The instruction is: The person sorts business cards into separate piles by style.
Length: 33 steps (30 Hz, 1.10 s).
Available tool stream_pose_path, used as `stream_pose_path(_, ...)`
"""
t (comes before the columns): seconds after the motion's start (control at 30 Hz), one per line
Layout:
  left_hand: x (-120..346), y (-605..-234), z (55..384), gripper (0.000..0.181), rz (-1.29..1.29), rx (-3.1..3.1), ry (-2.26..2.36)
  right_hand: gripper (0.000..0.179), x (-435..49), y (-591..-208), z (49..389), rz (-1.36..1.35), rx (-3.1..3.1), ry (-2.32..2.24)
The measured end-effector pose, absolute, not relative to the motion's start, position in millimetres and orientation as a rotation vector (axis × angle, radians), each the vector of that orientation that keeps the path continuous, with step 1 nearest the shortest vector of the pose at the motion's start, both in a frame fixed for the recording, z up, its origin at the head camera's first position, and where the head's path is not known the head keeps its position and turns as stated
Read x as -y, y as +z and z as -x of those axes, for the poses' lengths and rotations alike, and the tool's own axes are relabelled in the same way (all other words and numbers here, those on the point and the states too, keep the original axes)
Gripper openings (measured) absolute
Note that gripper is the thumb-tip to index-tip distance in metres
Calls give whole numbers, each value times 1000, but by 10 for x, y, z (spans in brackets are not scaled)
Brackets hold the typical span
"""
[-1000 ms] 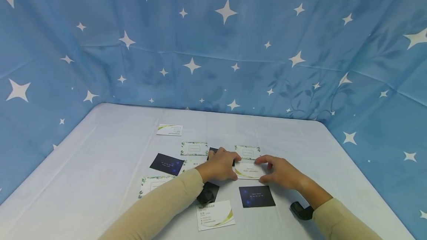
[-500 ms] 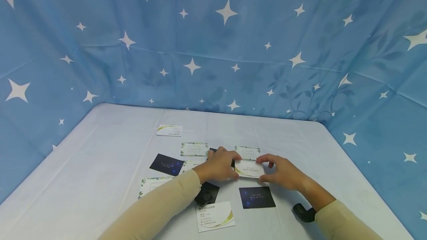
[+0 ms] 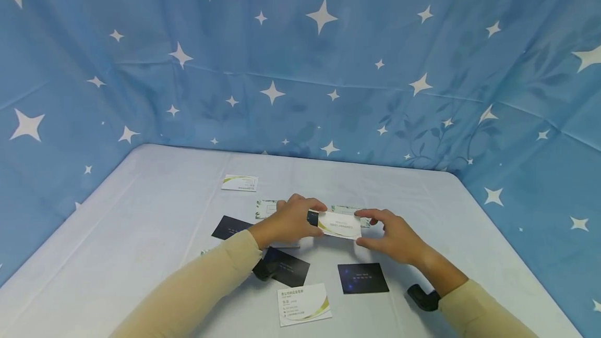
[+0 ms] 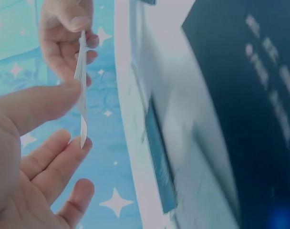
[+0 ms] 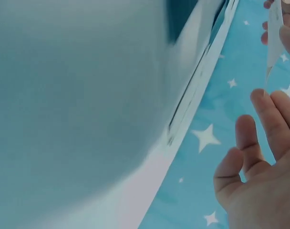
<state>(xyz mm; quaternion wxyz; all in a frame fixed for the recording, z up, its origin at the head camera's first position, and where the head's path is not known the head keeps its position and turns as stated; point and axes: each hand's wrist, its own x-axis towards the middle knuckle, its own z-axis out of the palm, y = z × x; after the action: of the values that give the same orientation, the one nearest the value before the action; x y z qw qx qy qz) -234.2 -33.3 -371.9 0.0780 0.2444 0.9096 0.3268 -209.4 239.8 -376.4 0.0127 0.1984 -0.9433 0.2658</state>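
A white business card (image 3: 340, 225) with a gold curve and printed text is held up above the table between both hands. My left hand (image 3: 290, 220) pinches its left end, thumb below and fingers above in the head view. My right hand (image 3: 396, 236) grips the right end at the corners with thumb and forefinger. Edge-on in the left wrist view, the card (image 4: 81, 71) lies between the left thumb and fingers. Its lower tip sits close to a right fingertip in the right wrist view. A dark card (image 3: 312, 217) shows beside the left fingers, mostly hidden.
Nearer me lie two dark cards (image 3: 287, 266) (image 3: 363, 278) and a white-and-gold card (image 3: 304, 304). Another white card (image 3: 240, 182) is at the back left. Leaf-bordered cards (image 3: 266, 208) and a further dark card (image 3: 230, 227) are partly covered by the left arm.
Both hands have raised the white business card off the table and shifted it slightly left and away from me. The left forearm has swung left, uncovering more of the near dark card.
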Motion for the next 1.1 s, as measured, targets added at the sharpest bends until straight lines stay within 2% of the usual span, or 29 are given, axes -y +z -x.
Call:
stream_pose_path(0.4, 911, -3577, 2480, 53, -708, -2742, 1127, 54, -1840, -3605, 2249, -587, 2861, 819)
stream_pose_path(0.67, 1347, -3489, 2713, 53, -642, -2820, 1063, 56, -1321, -3526, 2617, -658, 2884, 815)
stream_pose_path(0.87, 1647, -3569, 2880, 53, -592, -2841, 987, 56, -969, -3595, 2913, -744, 2934, 781)
stream_pose_path(1.1, 1853, -3692, 3043, 53, -484, -2922, 845, 57, -645, -3730, 3134, -698, 3023, 842)
